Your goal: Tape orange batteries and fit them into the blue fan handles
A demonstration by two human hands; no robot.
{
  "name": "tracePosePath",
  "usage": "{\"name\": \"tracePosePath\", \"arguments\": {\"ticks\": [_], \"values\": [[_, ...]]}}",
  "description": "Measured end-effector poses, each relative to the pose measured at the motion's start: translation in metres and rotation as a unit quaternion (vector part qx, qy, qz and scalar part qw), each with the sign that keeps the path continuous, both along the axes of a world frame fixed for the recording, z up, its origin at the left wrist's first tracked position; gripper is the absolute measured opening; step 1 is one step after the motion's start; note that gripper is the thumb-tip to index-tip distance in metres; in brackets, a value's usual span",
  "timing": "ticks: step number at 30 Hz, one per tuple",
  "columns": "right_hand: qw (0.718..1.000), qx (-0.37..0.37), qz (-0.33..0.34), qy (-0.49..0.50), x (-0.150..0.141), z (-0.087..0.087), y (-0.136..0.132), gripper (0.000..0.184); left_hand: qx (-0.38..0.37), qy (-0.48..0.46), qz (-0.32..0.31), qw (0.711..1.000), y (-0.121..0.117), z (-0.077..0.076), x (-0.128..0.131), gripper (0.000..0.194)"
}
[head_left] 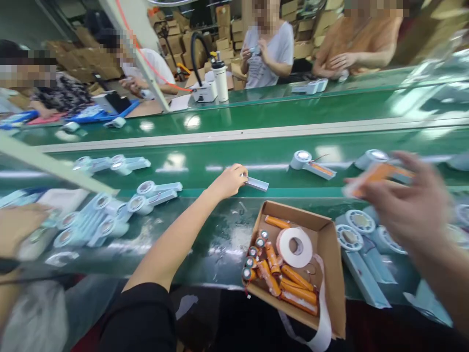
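Note:
My left hand (231, 182) reaches out over the green belt, its fingers closed on a pale blue handheld fan (257, 184). Only the handle of that fan shows, pointing right; the hand covers its head. At the right, my right hand (410, 200) is raised and smeared by motion. Between its thumb and fingers is an orange battery (379, 173) with a whitish end. A cardboard box (331, 249) stands at the near edge between my arms, holding several orange batteries (296, 277) and a roll of white tape (294, 247), a strip of which hangs over the side.
Pale blue fans (141, 203) lie clustered at the left, and more fans (361, 222) lie right of the box. Farther along the belt lies another open-handled fan (302, 159). Several people sit across the line; a white bottle (220, 80) stands there. A co-worker's arm (22, 225) enters at left.

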State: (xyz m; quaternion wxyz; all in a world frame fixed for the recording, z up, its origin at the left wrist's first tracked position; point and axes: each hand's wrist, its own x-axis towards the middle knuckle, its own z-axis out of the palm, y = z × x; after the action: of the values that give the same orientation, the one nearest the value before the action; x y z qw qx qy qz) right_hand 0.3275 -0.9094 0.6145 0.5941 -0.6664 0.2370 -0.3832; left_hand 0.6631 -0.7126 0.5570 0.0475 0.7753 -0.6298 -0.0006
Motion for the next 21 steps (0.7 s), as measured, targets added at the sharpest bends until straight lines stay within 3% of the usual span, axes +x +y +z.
{"name": "tracePosePath", "arguments": {"ticks": [2,5,8,11,16,21], "values": [[0.999,-0.047,0.016,0.015,0.047,-0.003,-0.01,0.044,0.014,0.009,-0.027,0.999,-0.059,-0.001,0.007,0.022],[0.985,-0.11,0.126,0.047,0.107,-0.012,-0.03,0.045,0.029,0.019,-0.048,0.998,-0.104,0.003,0.018,0.02],[0.955,-0.218,0.156,0.126,0.144,-0.026,-0.047,0.035,0.048,0.03,-0.065,0.996,-0.112,0.008,0.028,0.021],[0.914,-0.32,0.155,0.194,0.164,-0.04,-0.058,0.027,0.074,0.027,-0.066,0.995,-0.107,0.012,0.025,0.02],[0.896,-0.333,0.188,0.224,0.177,-0.056,-0.07,0.045,0.092,-0.004,-0.016,0.996,-0.107,0.011,0.003,0.025],[0.871,-0.388,0.187,0.237,0.177,-0.056,-0.076,0.027,0.111,0.013,0.043,0.993,-0.123,0.014,-0.003,0.02]]}}
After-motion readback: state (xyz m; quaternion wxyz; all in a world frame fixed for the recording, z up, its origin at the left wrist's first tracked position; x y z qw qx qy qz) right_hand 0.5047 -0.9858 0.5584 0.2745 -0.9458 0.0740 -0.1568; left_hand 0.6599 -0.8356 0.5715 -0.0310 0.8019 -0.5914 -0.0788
